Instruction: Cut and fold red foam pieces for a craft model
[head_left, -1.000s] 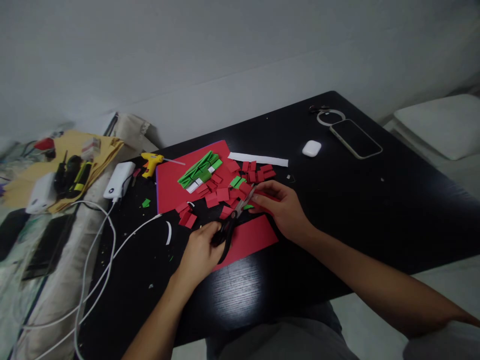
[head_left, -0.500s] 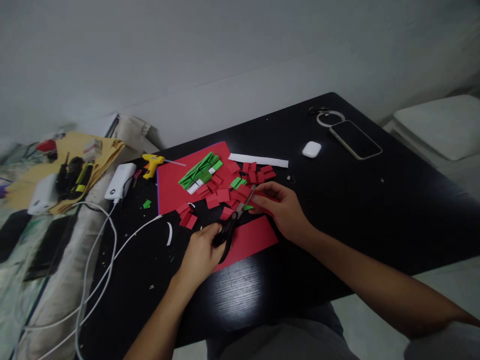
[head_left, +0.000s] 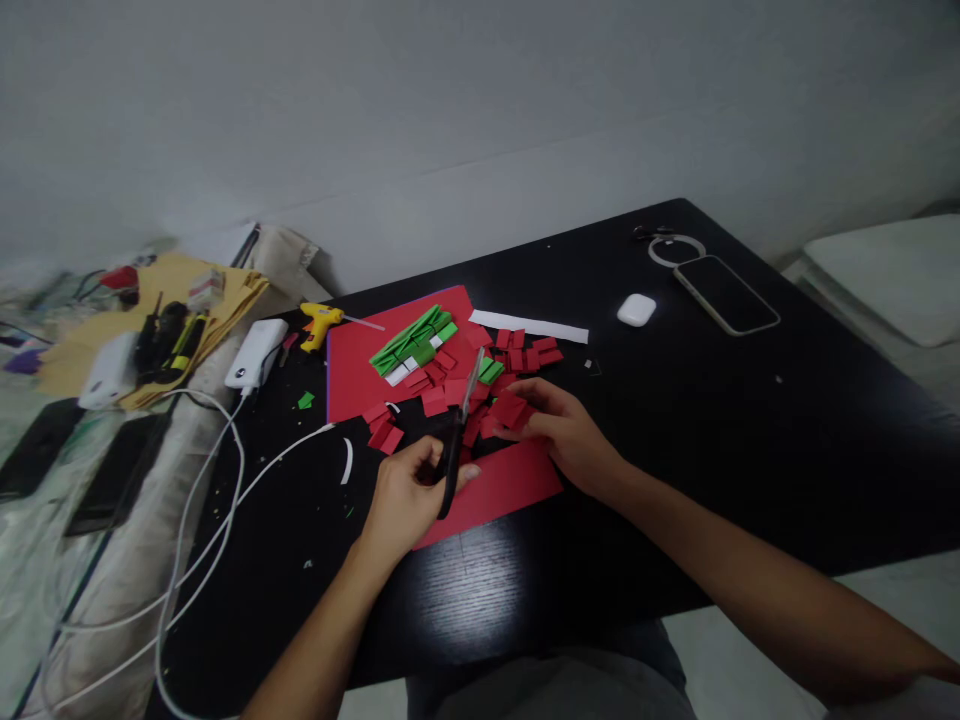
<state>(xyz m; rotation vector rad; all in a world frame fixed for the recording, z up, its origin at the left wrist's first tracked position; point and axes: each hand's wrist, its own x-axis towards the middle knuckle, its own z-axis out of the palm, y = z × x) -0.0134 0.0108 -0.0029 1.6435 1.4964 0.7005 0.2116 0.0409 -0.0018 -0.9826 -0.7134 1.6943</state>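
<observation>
My left hand [head_left: 411,490] is closed around the black handles of a pair of scissors [head_left: 452,450], whose blades point up and away over the paper pieces. Between the fingers and thumb of my right hand [head_left: 568,430] is a folded red paper piece [head_left: 511,409]. Several other red folded pieces [head_left: 517,355] lie in a loose pile beyond my hands, with a small green folded piece [head_left: 491,371] among them. A red paper sheet [head_left: 517,488] lies flat below my hands. Farther back, a bundle of green paper strips [head_left: 414,340] rests on a larger red sheet [head_left: 349,375].
A yellow glue gun [head_left: 321,325] and a white power bank [head_left: 256,353] with a white cable [head_left: 238,450] are on the left. A white paper strip [head_left: 532,326] lies behind the pile. At the right are a white earbud case [head_left: 637,310] and a phone [head_left: 726,294].
The scissor blades have swung away from my right hand and now point more straight ahead. My right hand has turned the red piece so more of its face shows.
</observation>
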